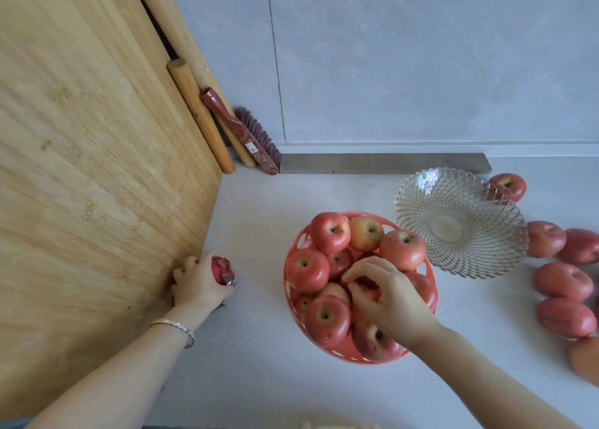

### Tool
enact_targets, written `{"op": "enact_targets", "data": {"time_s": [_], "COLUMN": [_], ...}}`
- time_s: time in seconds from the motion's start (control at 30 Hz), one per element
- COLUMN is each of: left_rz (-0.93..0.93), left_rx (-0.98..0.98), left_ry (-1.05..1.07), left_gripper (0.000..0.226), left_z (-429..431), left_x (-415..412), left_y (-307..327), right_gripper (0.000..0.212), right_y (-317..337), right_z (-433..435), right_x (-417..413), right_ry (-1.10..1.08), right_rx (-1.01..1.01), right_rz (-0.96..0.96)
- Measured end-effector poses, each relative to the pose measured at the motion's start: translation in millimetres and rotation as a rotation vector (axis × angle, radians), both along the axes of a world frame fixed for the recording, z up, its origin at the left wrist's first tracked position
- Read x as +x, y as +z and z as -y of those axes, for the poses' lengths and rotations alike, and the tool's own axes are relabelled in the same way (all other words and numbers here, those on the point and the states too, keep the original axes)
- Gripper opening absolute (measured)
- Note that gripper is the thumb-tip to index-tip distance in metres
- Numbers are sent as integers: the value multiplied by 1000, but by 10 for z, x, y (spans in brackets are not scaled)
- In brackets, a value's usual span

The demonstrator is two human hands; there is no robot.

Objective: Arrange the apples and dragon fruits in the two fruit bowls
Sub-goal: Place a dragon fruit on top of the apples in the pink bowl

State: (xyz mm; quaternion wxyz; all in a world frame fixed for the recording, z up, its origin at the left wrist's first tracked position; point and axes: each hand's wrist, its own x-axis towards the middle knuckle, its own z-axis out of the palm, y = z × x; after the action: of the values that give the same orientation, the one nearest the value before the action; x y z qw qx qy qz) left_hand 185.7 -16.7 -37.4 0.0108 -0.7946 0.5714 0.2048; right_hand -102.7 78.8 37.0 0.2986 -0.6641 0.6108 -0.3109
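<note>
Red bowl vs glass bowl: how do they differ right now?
The red bowl is opaque with holes in its wall; the glass bowl is clear and diamond-patterned. The red bowl is heaped with apples; the glass bowl holds none. The right hand is over the red bowl, not the glass bowl. Both are round, on the counter.

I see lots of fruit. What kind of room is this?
Probably a home kitchen: a bamboo cutting board and wooden rolling pins lean by the grey tiled wall, and red apples fill an orange plastic basket on the pale countertop.
</note>
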Motion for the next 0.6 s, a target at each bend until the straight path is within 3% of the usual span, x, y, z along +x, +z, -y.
{"op": "enact_targets", "data": {"time_s": [0.13, 0.23, 0.33, 0.43, 0.6], "left_rz": [-619, -1043, -1298, -1523, -1565], "left_rx": [-59, 98, 272, 448, 630], "left_ry": [359, 515, 491, 401, 313], "left_gripper": [22, 26, 35, 25, 28], "left_z": [14, -27, -122, -268, -424], "left_x": [-50, -293, -560, -840, -1274], "left_y": [301, 716, 1108, 1427, 1596], "right_gripper": [24, 24, 64, 94, 95], "right_y": [38, 155, 281, 322, 370], "right_z": [11, 13, 36, 90, 96], "right_x": [6, 73, 148, 162, -49], "right_ry": [-64, -52, 107, 259, 200], "right_rx": [-12, -43, -57, -138, -407], "right_rz": [58, 77, 50, -55, -37]}}
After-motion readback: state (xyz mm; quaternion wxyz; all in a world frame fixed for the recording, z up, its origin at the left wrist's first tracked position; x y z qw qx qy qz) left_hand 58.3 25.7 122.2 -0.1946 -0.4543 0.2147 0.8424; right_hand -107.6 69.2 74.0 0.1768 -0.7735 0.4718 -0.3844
